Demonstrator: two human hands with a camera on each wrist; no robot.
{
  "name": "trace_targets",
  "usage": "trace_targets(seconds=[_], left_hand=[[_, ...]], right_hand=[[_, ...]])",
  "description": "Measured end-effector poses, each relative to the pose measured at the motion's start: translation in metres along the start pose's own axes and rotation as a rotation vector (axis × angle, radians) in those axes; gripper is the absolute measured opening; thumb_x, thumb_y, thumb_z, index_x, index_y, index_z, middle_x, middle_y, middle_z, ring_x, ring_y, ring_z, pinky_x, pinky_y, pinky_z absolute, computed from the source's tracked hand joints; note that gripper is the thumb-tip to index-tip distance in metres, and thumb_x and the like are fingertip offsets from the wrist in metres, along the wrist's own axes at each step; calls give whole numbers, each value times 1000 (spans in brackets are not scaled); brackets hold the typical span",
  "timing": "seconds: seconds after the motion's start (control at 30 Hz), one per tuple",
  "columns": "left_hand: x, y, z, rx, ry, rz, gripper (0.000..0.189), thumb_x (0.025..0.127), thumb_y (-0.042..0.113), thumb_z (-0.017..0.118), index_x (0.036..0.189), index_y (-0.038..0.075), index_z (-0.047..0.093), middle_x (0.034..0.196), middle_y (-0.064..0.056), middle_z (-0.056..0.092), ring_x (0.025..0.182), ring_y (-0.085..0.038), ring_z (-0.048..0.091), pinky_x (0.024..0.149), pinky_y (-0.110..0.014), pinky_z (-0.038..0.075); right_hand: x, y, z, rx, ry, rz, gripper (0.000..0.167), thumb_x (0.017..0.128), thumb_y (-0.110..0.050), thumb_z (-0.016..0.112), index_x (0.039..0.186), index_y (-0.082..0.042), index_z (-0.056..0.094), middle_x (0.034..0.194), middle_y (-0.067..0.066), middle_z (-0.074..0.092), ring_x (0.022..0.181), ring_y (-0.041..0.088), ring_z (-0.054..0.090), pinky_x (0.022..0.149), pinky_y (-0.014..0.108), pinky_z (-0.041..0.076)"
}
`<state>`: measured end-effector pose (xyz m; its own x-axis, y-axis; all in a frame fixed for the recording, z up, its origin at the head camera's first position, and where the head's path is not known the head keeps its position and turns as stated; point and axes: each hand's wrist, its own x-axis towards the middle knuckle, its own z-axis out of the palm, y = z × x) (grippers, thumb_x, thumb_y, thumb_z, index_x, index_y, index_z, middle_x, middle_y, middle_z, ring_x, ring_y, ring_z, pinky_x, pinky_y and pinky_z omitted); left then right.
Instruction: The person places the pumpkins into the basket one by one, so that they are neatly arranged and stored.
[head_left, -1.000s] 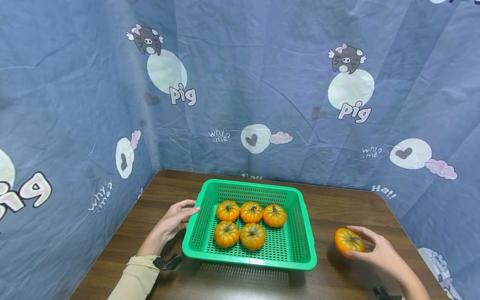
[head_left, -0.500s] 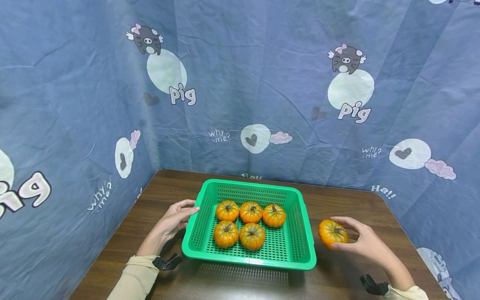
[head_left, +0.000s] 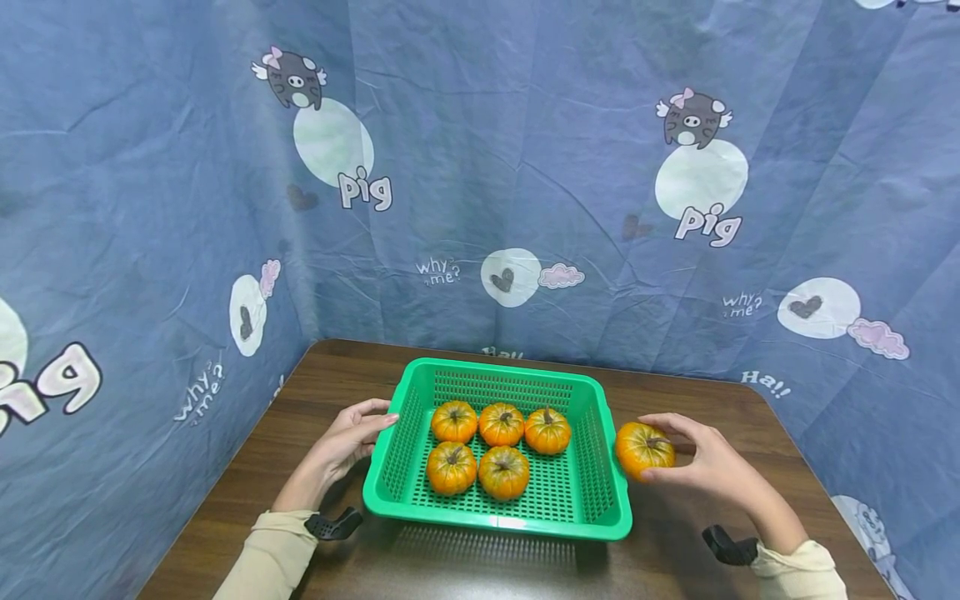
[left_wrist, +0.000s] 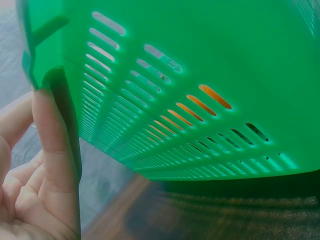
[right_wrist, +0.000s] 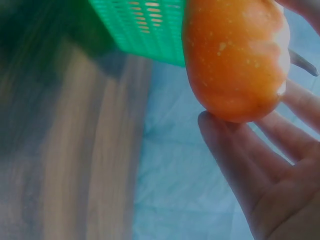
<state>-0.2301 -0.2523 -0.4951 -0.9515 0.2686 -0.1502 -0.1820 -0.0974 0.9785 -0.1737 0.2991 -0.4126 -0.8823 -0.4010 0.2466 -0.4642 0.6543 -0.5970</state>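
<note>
A green plastic basket (head_left: 495, 523) with slotted walls holds several small orange pumpkins (head_left: 504, 473), two rows of them towards its left and middle. At its left side my left hand (head_left: 348, 437) grips the rim; in the left wrist view, a finger (left_wrist: 52, 145) reaches up to the rim beside the slotted wall (left_wrist: 240, 55). My right hand (head_left: 708, 457) holds another small pumpkin (head_left: 641, 451) between thumb and fingers, right at the basket's right rim. In the right wrist view, this pumpkin (right_wrist: 235, 60) overlaps the basket's wall (right_wrist: 150, 30), its stem pointing towards the palm.
The basket stands on a dark brown wooden table (head_left: 697, 408). Behind and to the left, a blue cloth backdrop (head_left: 450, 167) with pig prints encloses the table. Dark straps (head_left: 333, 525) circle both wrists.
My right hand has carried its pumpkin leftwards and a little away from me, from the table's right side up to the basket's rim. The left hand and basket stay put.
</note>
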Motion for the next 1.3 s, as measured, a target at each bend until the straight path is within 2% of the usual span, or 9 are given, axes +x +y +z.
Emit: trace_targets(seconds=[0.2,0.43,0.63,0.8,0.93,1.1,1.3], left_hand=[[0,0,0,1,-9,8,32,104,18,64,132,8,51,93,7,78,76,-7,75,66,-22,63],[-2,2,0,-10,-19,7,31,105,17,63,132,7,51,93,6,78,77,-7,76,66,-22,63],[-3,4,1,6,-21,10,38,105,18,62,136,3,48,93,6,78,77,-7,75,67,-23,63],[-4,3,1,12,-16,8,37,105,19,63,136,4,48,93,6,78,76,-7,75,67,-23,63],[-4,3,1,8,-14,4,33,105,19,63,133,7,50,93,6,78,77,-7,76,68,-23,63],[-4,3,1,-5,-31,11,29,105,18,62,130,10,52,94,6,79,79,-7,76,69,-24,64],[-4,3,1,-10,-22,9,27,104,18,63,128,10,54,93,6,79,77,-7,76,67,-23,63]], right_hand=[[10,-7,0,-26,-20,-8,67,77,-36,93,135,-18,65,127,-2,72,108,6,69,89,26,60],[24,-18,3,76,-110,4,68,78,-33,92,136,-15,62,127,3,71,111,17,71,85,26,62],[36,-28,7,33,-152,0,75,76,-36,93,140,-14,60,134,3,67,119,23,65,88,26,62],[46,-37,12,28,-213,1,72,78,-39,91,140,-16,60,134,1,65,118,24,67,88,25,61],[56,-43,17,-29,-252,-37,69,78,-41,91,136,-16,63,130,0,67,113,17,67,87,26,61],[68,-50,23,-129,-305,-73,67,77,-46,90,134,-20,66,129,-4,69,109,14,62,86,35,59],[82,-58,30,-213,-405,-92,74,77,-50,89,137,-14,65,135,0,67,120,22,62,98,47,54]])
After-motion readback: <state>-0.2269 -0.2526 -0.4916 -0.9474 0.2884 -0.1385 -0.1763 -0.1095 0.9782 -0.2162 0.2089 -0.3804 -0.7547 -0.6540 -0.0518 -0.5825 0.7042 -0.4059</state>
